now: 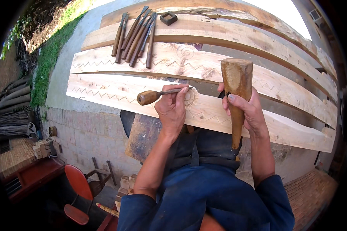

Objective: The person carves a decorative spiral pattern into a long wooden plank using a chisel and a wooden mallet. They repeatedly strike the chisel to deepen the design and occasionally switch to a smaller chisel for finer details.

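Note:
My left hand (171,113) is closed around the metal shank of a carving chisel (147,97). Its rounded wooden handle sticks out to the left, while the tip points right, by a round sunburst carving (189,99) on the nearest pale board (281,129). My right hand (251,111) grips a wooden mallet (237,79) by its tapered handle, thick head upward and handle end toward me. The mallet is held over the boards, apart from the chisel. Carved zigzag lines run along the nearest board and the one behind it, which also bears a spiral (185,51).
Several wooden-handled chisels (135,36) lie across the farther boards at the upper left, beside a small dark square block (168,18). Gaps separate the long planks (235,32). A red chair (79,183) and stacked wooden blocks (43,148) stand at the lower left.

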Motion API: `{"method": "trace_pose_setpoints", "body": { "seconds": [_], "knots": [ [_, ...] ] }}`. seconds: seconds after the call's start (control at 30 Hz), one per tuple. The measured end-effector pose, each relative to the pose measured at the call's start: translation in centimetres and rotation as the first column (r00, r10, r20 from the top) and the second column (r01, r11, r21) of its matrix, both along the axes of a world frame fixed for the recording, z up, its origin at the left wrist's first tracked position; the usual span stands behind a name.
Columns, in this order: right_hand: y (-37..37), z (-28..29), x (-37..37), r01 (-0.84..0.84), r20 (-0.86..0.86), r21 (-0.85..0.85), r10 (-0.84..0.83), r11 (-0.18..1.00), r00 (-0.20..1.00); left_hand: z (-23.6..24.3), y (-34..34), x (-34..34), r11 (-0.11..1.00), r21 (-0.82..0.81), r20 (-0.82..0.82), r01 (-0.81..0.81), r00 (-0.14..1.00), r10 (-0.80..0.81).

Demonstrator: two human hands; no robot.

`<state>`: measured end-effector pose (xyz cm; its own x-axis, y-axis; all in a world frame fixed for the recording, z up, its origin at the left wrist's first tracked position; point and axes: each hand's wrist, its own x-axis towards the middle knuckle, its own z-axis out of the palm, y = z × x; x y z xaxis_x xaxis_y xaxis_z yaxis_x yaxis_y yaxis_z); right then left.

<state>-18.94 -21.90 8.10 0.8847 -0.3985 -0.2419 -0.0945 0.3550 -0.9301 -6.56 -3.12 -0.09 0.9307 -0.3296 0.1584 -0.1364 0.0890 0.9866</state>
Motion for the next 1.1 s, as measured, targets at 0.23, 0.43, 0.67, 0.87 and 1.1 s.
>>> {"method": "trace_pose_setpoints", "body": {
  "seconds": [0.23,0.43,0.67,0.87,1.1],
  "knots": [
    [0.1,0.2,0.4,-0.018,-0.03,-0.03,0.017,0.999,0.999,0.1,0.1,-0.1,0.999,0.034,0.004,0.002,1.0,-0.002],
    [0.4,0.6,1.1,-0.047,-0.045,-0.067,0.044,0.997,0.998,-0.1,0.2,0.0,0.999,0.046,-0.008,0.006,1.0,-0.006],
    [0.3,2.6,3.2,-0.112,-0.027,-0.653,0.125,0.749,0.992,-0.1,0.2,-0.5,0.985,0.173,0.176,-0.024,0.984,-0.007],
    [2.3,8.9,8.4,0.147,0.112,-0.987,0.389,-0.061,0.914,-2.4,0.9,-0.1,0.943,0.256,0.491,-0.214,0.869,0.064],
    [6.2,10.7,12.3,0.469,0.242,-0.834,0.572,-0.29,0.784,-5.9,4.2,-2.2,0.922,0.316,0.092,0.222,0.96,-0.263]
  ]
}}
